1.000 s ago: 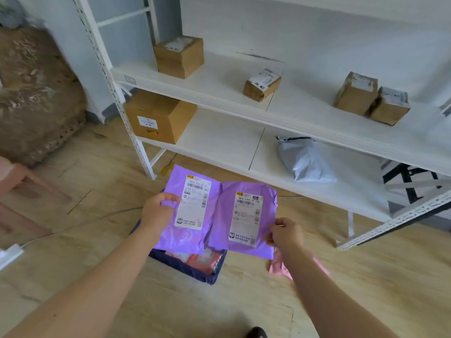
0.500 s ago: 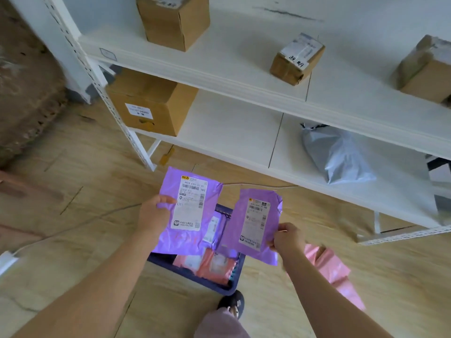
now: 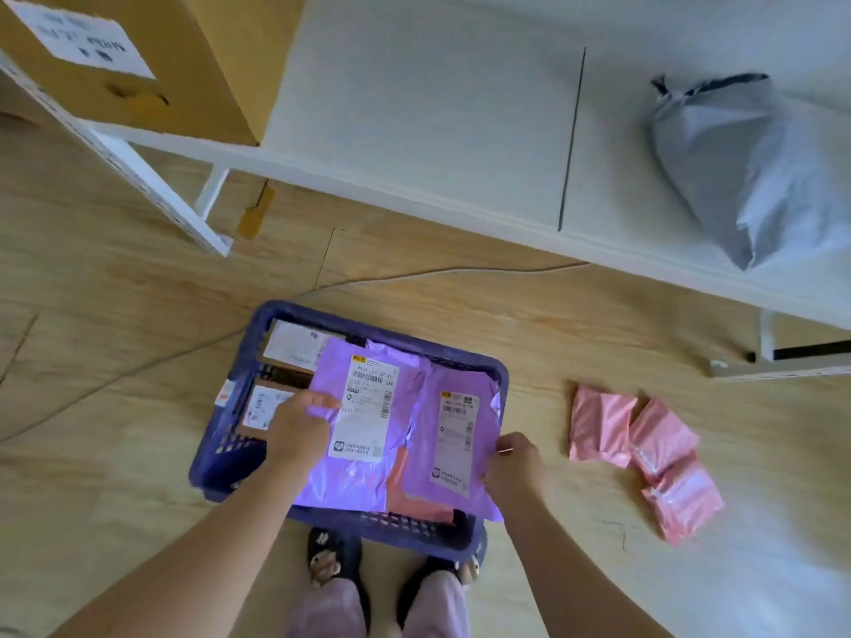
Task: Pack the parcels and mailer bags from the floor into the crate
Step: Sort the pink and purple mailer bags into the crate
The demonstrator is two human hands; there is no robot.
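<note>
Wood-grain floor (image 3: 138, 315) across most of the view, white shelf unit (image 3: 414, 131) along the far side. On its lowest board: big cardboard box (image 3: 184, 85) at left, grey mailer bag (image 3: 746, 168) slumped at right. Both off the floor, so probably not part of this job. Dark blue crate (image 3: 322, 317) on the floor right at the feet, likely parked close to keep drops short. Partly loaded: labelled brown parcels (image 3: 294, 347) flat along the left side, a pink bag (image 3: 401, 481) showing from underneath. Two purple mailers above the crate, labels up, side by side, either hovering low or just touching the contents; cannot tell which. Larger purple mailer (image 3: 364, 430) gripped at its left edge by left hand (image 3: 299, 425), thumb on top, fingers out of sight beneath. Smaller purple mailer (image 3: 453, 435) pinched near its lower right corner by right hand (image 3: 515, 467), fingers curled round the edge. Edge grips probably meant to keep both bags flat for laying down as one layer without bunching. Smaller one overhanging the near right rim a little; may need a nudge inward. Pink mailers (image 3: 663, 439) in an overlapping cluster on the floor right of the crate, well apart from it, untouched. Judgement: mid-task, release step in hand, pink ones next. Thin cable (image 3: 460, 271) on the floor behind the crate, out of the way.
</note>
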